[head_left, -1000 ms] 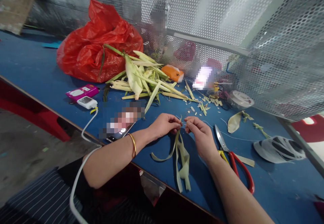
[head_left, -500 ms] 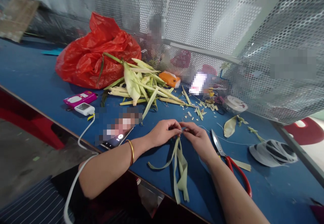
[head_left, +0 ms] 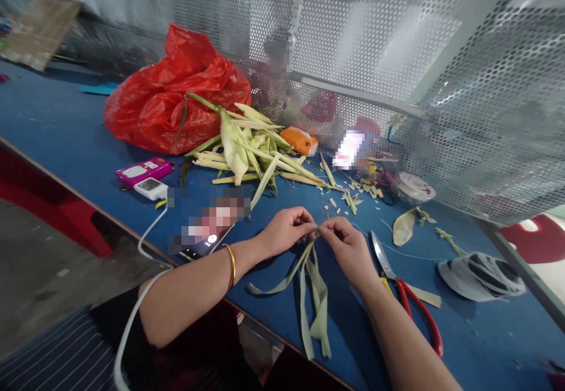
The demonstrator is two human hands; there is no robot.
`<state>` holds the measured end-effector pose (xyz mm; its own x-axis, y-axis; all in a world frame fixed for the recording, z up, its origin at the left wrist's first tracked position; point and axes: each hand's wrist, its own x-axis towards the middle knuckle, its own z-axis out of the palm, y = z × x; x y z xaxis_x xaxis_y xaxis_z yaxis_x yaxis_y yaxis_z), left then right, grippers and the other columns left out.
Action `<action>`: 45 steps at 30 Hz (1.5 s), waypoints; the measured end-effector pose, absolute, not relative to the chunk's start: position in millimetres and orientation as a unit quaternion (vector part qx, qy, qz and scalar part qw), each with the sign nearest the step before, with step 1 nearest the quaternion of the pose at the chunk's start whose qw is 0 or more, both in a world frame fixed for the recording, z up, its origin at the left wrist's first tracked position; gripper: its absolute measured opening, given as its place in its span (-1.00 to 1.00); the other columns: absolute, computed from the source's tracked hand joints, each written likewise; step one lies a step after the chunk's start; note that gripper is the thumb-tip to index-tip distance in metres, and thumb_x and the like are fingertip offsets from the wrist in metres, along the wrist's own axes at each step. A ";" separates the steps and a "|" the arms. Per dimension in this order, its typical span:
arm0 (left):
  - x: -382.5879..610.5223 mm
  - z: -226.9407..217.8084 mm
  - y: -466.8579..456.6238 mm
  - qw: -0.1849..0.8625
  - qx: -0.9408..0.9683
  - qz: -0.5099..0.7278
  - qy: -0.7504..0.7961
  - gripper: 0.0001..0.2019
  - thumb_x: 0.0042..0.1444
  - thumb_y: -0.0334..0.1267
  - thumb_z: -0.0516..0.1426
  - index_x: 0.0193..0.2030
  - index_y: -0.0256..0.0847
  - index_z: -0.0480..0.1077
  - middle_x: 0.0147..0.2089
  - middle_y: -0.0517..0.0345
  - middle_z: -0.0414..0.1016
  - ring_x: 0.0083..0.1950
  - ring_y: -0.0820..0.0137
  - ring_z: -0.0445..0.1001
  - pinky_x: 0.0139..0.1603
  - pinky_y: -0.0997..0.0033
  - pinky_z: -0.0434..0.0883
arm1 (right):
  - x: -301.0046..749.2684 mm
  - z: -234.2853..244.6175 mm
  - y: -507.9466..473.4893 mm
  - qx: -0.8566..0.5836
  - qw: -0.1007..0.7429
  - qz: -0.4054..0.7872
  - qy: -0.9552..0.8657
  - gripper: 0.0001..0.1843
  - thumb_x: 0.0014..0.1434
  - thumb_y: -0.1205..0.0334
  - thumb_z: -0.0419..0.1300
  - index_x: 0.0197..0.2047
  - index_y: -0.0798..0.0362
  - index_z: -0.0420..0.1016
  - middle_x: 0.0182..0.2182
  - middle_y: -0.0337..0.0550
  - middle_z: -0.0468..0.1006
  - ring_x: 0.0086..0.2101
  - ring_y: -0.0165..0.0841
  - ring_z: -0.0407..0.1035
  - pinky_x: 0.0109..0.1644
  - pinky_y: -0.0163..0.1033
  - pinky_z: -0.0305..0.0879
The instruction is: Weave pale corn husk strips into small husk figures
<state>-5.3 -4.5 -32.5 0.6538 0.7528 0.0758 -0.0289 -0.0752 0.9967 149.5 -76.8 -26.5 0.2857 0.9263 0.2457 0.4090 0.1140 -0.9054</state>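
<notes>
Several pale green corn husk strips [head_left: 318,297] hang down in a bunch over the blue table [head_left: 265,332]. At their upper end my left hand [head_left: 289,231] is closed, thumb and forefinger pinching the gathered tops. My right hand [head_left: 346,247] meets it there, its thumb and fingertips pinched at the same spot. The exact thing between the right fingertips is too small to make out. A thin white thread [head_left: 397,252] runs across the table just beyond the right hand. Beside the right forearm lie scissors [head_left: 408,294] with red handles.
Behind the hands lies a heap of corn husks [head_left: 260,149] by a red plastic bag [head_left: 176,96]. A phone [head_left: 207,241] sits near the left forearm, a purple pack [head_left: 145,172] farther left. At right are a thread spool [head_left: 481,276] and a single husk piece [head_left: 404,226]. Perforated metal panel [head_left: 362,43] stands behind.
The right fingers have shifted slightly at the top of the husk bunch, still pinched. The left hand keeps its hold. The whole view has moved a little.
</notes>
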 end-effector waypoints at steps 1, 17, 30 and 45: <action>-5.3 -32.1 -4.5 0.623 0.661 0.315 0.276 -0.78 0.09 -0.13 0.22 -0.34 -0.25 0.35 -0.44 0.18 0.50 -0.43 0.50 0.39 -0.35 0.48 0.34 | 149.4 -26.3 -77.1 -0.619 0.513 0.251 -0.539 -0.75 0.06 0.03 0.27 -0.52 0.00 0.49 -0.49 -0.22 0.40 -0.41 -0.32 0.24 -0.31 -0.22 0.13; -3.2 -27.3 -6.6 0.663 0.610 0.290 0.323 -0.77 0.16 -0.09 0.14 -0.28 -0.21 0.25 -0.46 0.18 0.54 -0.56 0.56 0.35 -0.57 0.59 0.21 | 145.6 -23.6 -80.1 -0.620 0.519 0.308 -0.501 -0.63 0.15 -0.09 0.22 -0.49 0.01 0.38 -0.69 -0.36 0.31 -0.62 -0.44 0.16 -0.47 -0.30 0.08; -3.2 -31.8 -6.6 0.674 0.627 0.256 0.296 -0.74 0.16 -0.05 0.15 -0.29 -0.22 0.28 -0.49 0.19 0.50 -0.53 0.54 0.38 -0.54 0.58 0.24 | 143.0 -21.7 -79.7 -0.611 0.520 0.377 -0.463 -0.60 0.00 -0.13 0.32 -0.32 0.06 0.51 -0.67 -0.37 0.33 -0.63 -0.46 0.15 -0.52 -0.31 0.06; -1.3 -29.9 -6.7 0.701 0.594 0.242 0.310 -0.89 0.15 -0.27 0.08 -0.31 -0.26 0.37 -0.52 0.20 0.46 -0.56 0.55 0.36 -0.50 0.54 0.30 | 142.5 -25.4 -79.8 -0.621 0.535 0.339 -0.462 -0.70 0.05 -0.03 0.30 -0.43 0.06 0.51 -0.70 -0.38 0.29 -0.64 -0.49 0.12 -0.55 -0.34 0.02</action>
<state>-1.3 -6.7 -29.9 0.6898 0.7088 -0.1473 0.0285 0.1767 0.9838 142.5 -79.8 -25.4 0.3429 0.9364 0.0742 0.2120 -0.0002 -0.9773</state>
